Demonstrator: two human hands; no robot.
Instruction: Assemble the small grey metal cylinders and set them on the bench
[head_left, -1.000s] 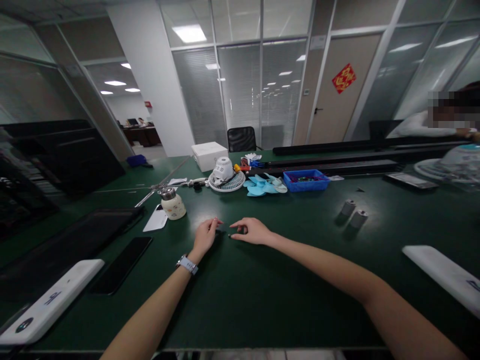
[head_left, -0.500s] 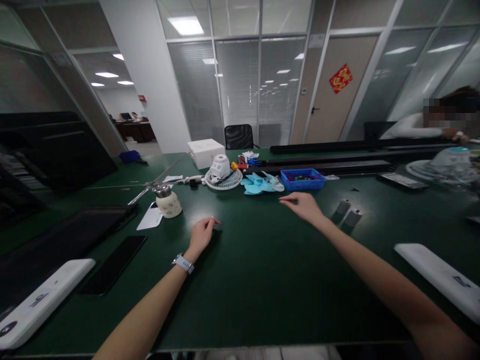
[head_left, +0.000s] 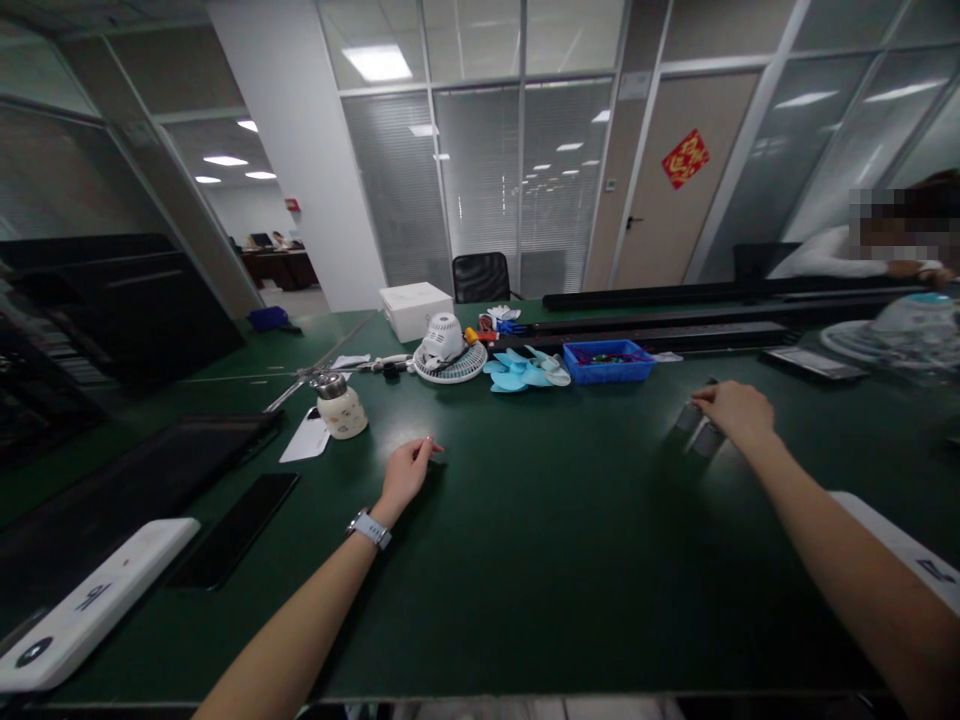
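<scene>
Right hand (head_left: 739,410) over a pair of grey cylinders, seen from the head; clock directions are read from the middle of the green table (head_left: 495,580), twelve pointing away from the person. The far cylinder (head_left: 685,418) and the near cylinder (head_left: 706,441) stand upright between two and three o'clock, a position that presumably suits the right arm, their tops offered to fingers arriving from above. The right hand is accordingly bent downward, thumb and forefinger drawn narrow; whether they grip a cylinder cannot be told. The left hand (head_left: 406,472), toward nine o'clock, appears to rest on the table, fingers curled with the thumb near the forefinger, probably for support; whether its fingertips enclose anything small cannot be told. Fan blades (head_left: 510,376) and a white fan body (head_left: 444,338) near twelve, and a blue tray (head_left: 611,375) between one and two, are ranged along the far part, likely to keep parts grouped. Relative to the right fingertips, the far cylinder lies just beside them at seven o'clock, and the near cylinder at about six, partly hidden by the hand
</scene>
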